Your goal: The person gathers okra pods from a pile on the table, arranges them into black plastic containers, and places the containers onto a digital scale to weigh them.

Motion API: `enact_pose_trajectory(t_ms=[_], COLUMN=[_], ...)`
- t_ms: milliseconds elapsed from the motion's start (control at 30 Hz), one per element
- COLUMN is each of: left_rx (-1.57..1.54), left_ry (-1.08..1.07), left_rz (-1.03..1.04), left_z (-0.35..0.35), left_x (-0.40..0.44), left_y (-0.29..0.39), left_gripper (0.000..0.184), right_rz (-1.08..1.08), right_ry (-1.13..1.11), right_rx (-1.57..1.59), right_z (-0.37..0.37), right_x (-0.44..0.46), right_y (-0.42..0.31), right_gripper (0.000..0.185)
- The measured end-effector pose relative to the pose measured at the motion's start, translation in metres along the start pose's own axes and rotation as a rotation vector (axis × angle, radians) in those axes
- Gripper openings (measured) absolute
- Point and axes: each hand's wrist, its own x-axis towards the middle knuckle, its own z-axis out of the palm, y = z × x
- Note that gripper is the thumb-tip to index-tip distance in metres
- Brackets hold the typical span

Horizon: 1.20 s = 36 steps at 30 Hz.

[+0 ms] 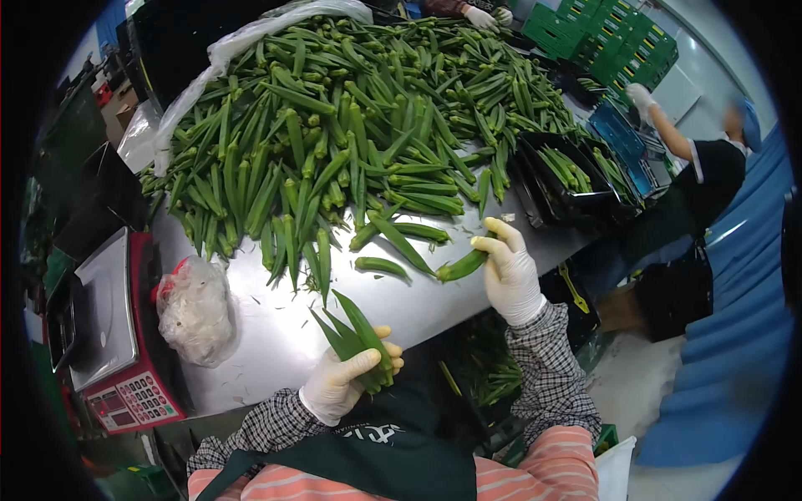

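A large heap of green okra (334, 125) covers the back of the metal table (251, 317). In a white glove, my left hand (342, 376) is closed round several okra pods (355, 338), their tips pointing up and away from me. My right hand (510, 271), also gloved, pinches a single okra pod (462, 266) near the table's front edge. Between the hands and the heap lies a short loose pod (381, 266), and a longer one (401, 242) rests just behind it.
At left stand a red digital scale (134, 401) and a crumpled clear plastic bag (196, 313). Black trays (576, 200) with okra sit at right. Green crates (618, 42) are stacked behind. A co-worker (702, 184) stands at right; another person's gloved hands (484, 17) show at the far side.
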Motion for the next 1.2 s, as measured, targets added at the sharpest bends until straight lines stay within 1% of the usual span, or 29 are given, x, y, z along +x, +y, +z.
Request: enact_pose_trajectory(t_ms=[133,267,300,333,367,400,467,500,533,567,633,733,767,867,933,967,1000,1067,1100,1200], left_rx=[0.006,-0.069,-0.102,-0.135,-0.171,-0.138,-0.068,-0.153,-0.161,-0.167,-0.156,-0.123,-0.134,-0.191,-0.245,-0.320,-0.318,-0.310,-0.266,-0.254], left_ry=[-0.036,-0.083,-0.093,-0.100,-0.145,-0.159,-0.196,-0.155,-0.141,-0.127,-0.129,-0.127,-0.133,-0.148,-0.172,-0.270,-0.300,-0.357,-0.267,-0.248], left_rz=[0.027,0.064,0.060,0.055,0.006,-0.025,-0.093,-0.105,-0.073,-0.040,0.013,0.028,0.039,0.042,0.017,-0.018,-0.039,-0.076,-0.081,-0.033], left_z=[-0.003,-0.013,-0.013,-0.012,-0.009,-0.012,-0.021,-0.023,-0.025,-0.027,-0.030,-0.029,-0.030,-0.036,-0.036,-0.035,-0.033,-0.030,-0.029,-0.033], left_x=[-0.003,-0.004,-0.004,-0.005,-0.006,-0.007,-0.007,-0.009,-0.009,-0.009,-0.011,-0.016,-0.015,-0.013,-0.008,-0.003,-0.002,-0.003,-0.002,-0.004], left_y=[0.002,-0.002,-0.003,-0.004,-0.002,-0.002,-0.002,-0.002,-0.003,-0.004,-0.001,0.003,0.005,0.005,0.001,0.000,-0.002,-0.008,-0.012,-0.001], left_gripper=[0.048,0.050,0.050,0.050,0.048,0.046,0.042,0.041,0.041,0.041,0.043,0.046,0.047,0.054,0.060,0.056,0.055,0.054,0.047,0.042], right_rz=[-0.077,-0.192,-0.280,-0.359,-0.404,-0.449,-0.372,-0.330,-0.163,0.032,0.210,0.257,0.218,0.070,-0.250,-0.331,-0.413,-0.472,-0.523,-0.212], right_ry=[0.064,0.058,-0.016,-0.123,-0.210,-0.293,-0.167,-0.103,-0.034,-0.069,-0.387,-0.561,-0.409,-0.236,-0.278,-0.317,-0.357,-0.423,-0.374,-0.241], right_rx=[0.106,0.162,0.151,0.209,0.249,0.286,0.212,0.171,0.218,0.128,-0.240,-0.299,-0.198,0.115,0.181,0.130,0.080,0.117,0.142,0.174], right_z=[0.008,0.020,0.027,0.030,0.034,0.038,0.051,0.058,0.064,0.072,0.082,0.091,0.087,0.053,0.040,0.035,0.034,0.039,0.045,0.055], right_x=[0.000,0.004,0.001,0.002,0.002,0.002,0.009,0.014,0.025,0.029,0.036,0.036,0.032,0.035,0.036,0.033,0.028,0.019,0.020,0.025], right_y=[-0.016,-0.038,-0.045,-0.066,-0.088,-0.101,-0.092,-0.084,-0.073,-0.059,-0.033,-0.016,-0.013,-0.025,-0.047,-0.066,-0.087,-0.115,-0.118,-0.108], right_gripper=[0.033,0.038,0.036,0.034,0.035,0.036,0.039,0.040,0.041,0.038,0.033,0.030,0.020,0.021,0.025,0.030,0.034,0.035,0.039,0.042])
